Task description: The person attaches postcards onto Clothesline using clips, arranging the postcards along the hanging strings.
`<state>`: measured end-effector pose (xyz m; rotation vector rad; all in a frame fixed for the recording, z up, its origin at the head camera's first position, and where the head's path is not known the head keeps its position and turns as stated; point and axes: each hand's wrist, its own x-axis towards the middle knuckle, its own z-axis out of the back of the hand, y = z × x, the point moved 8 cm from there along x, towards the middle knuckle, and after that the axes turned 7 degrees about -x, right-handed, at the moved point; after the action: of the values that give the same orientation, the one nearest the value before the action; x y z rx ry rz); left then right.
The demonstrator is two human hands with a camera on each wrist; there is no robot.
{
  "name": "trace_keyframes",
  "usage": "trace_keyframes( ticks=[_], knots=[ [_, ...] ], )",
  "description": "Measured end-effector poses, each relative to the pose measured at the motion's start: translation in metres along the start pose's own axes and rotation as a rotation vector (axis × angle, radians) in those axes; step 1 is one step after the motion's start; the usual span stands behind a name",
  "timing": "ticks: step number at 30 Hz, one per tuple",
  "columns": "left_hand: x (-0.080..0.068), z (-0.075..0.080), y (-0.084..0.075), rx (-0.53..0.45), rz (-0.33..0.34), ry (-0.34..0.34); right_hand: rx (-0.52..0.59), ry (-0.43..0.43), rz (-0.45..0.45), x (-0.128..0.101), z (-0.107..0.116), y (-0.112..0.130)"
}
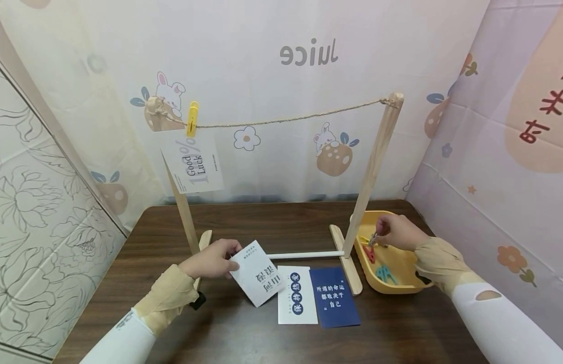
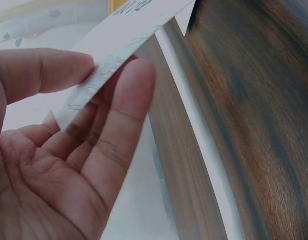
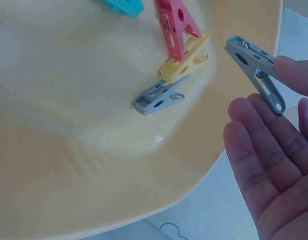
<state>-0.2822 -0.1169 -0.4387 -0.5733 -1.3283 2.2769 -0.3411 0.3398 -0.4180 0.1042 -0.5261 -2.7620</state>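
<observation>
White card pinched by one corner in left hand, lifted off worktop beside two flat cards. Grey clothespin nipped between right hand fingertips, other fingers loosely spread, above yellow tray holding more clothespins.

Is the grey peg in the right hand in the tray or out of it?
Out. The right hand pinches the grey peg above the tray; another grey peg lies inside it.
</observation>
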Motion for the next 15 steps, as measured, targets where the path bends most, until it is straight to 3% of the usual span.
trace_keyframes(
  ticks=[7,15],
  knots=[
    [0.001,0.008,-0.004,-0.065,-0.063,-0.061,0.011,-0.015,-0.001,-0.006,0.006,0.007],
    [0.003,0.02,-0.003,-0.225,-0.059,-0.158,0.044,0.017,-0.016,-0.016,0.015,0.025]
  ],
)
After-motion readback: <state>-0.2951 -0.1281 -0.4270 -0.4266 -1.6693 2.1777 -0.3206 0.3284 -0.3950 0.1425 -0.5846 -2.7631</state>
